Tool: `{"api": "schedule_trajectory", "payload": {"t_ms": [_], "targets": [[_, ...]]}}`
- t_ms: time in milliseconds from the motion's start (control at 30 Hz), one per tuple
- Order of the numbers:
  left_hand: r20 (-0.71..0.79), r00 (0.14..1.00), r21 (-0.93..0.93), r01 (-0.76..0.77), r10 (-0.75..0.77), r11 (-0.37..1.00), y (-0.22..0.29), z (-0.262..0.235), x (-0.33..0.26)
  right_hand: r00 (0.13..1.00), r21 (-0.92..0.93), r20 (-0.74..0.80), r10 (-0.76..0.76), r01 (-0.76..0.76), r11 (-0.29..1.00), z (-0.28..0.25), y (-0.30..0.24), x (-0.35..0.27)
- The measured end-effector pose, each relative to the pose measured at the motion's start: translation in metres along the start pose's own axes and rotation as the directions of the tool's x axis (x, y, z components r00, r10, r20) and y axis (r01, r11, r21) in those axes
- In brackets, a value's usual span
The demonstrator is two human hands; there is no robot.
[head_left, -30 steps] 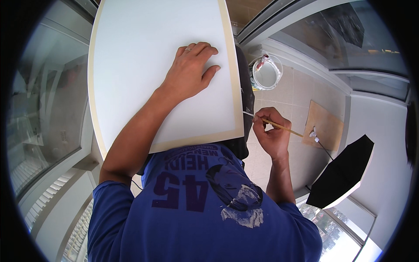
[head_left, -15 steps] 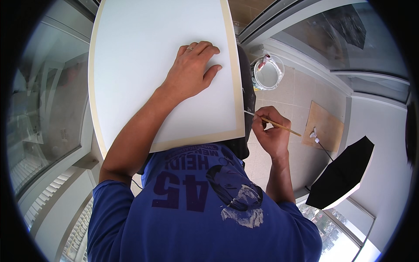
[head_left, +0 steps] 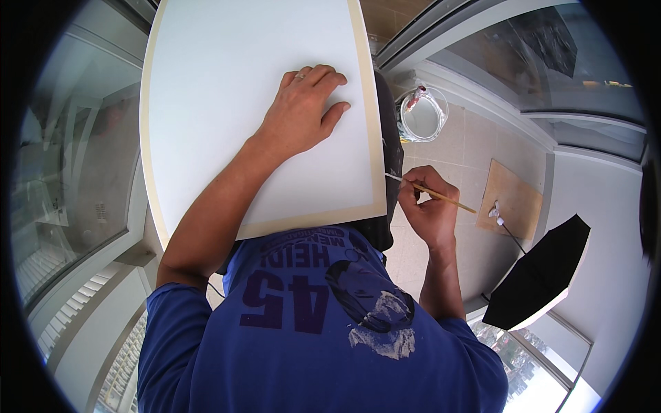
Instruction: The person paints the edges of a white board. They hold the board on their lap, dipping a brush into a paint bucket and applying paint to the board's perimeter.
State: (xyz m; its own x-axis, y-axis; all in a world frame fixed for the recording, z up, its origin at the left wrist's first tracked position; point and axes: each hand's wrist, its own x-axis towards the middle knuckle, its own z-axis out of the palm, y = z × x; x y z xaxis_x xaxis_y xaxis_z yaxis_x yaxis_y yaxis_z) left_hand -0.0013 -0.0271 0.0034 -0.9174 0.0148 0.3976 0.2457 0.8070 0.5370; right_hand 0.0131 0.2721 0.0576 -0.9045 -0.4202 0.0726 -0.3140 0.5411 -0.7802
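A large white sheet or board [head_left: 227,124], bordered with beige tape [head_left: 375,144], lies across my lap. My left hand [head_left: 303,110] rests on its surface, palm down, fingers bent and thumb apart, with a ring on one finger. Just off the board's right edge, my right hand [head_left: 430,206] pinches a thin paintbrush [head_left: 451,200]. The brush's wooden handle points right and its pale front end reaches the board's edge. No marks can be made out on the white surface.
To the right, a white paint bucket [head_left: 422,118] with red on its rim stands on the tiled floor. Beyond my right hand lie a tan board [head_left: 511,199] and a black umbrella-shaped lamp cover [head_left: 540,279]. Glass panels [head_left: 82,186] line the left.
Almost nothing differs; both hands and the brush keep nearly the same place. A small orange reflection shows in the glass at upper right.
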Motion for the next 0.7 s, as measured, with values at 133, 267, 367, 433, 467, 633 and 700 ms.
{"api": "schedule_trajectory", "payload": {"t_ms": [133,267,367,433,467,633,700], "targets": [[0.005,1.0,0.001,0.006,-0.006,1.0,0.0,0.0,0.0,0.999,0.003,0.033,0.005,-0.005,1.0,-0.001,0.001,-0.001],[0.013,1.0,-0.002,0.012,-0.012,1.0,0.0,0.0,0.0,0.995,-0.013,0.088,0.035,-0.034,0.999,-0.005,-0.002,-0.003],[0.01,1.0,0.005,0.012,-0.012,1.0,0.0,0.0,0.0,0.993,-0.006,0.105,0.055,-0.055,0.998,-0.008,-0.004,-0.002],[0.008,1.0,0.003,0.012,-0.012,1.0,-0.001,0.001,0.0,0.992,-0.027,0.111,0.056,-0.054,0.998,-0.008,-0.005,0.0],[0.008,1.0,0.002,0.011,-0.011,1.0,-0.001,0.001,0.0,0.994,-0.021,0.092,0.05,-0.048,0.999,-0.008,-0.004,0.001],[0.013,1.0,-0.01,0.015,-0.015,1.0,0.001,-0.001,0.0,0.999,-0.009,0.039,0.008,-0.008,1.0,-0.003,-0.003,0.007],[0.007,1.0,-0.007,0.013,-0.013,1.0,0.0,-0.001,0.0,0.999,0.006,0.033,0.009,-0.009,1.0,-0.003,-0.002,0.007]]}}
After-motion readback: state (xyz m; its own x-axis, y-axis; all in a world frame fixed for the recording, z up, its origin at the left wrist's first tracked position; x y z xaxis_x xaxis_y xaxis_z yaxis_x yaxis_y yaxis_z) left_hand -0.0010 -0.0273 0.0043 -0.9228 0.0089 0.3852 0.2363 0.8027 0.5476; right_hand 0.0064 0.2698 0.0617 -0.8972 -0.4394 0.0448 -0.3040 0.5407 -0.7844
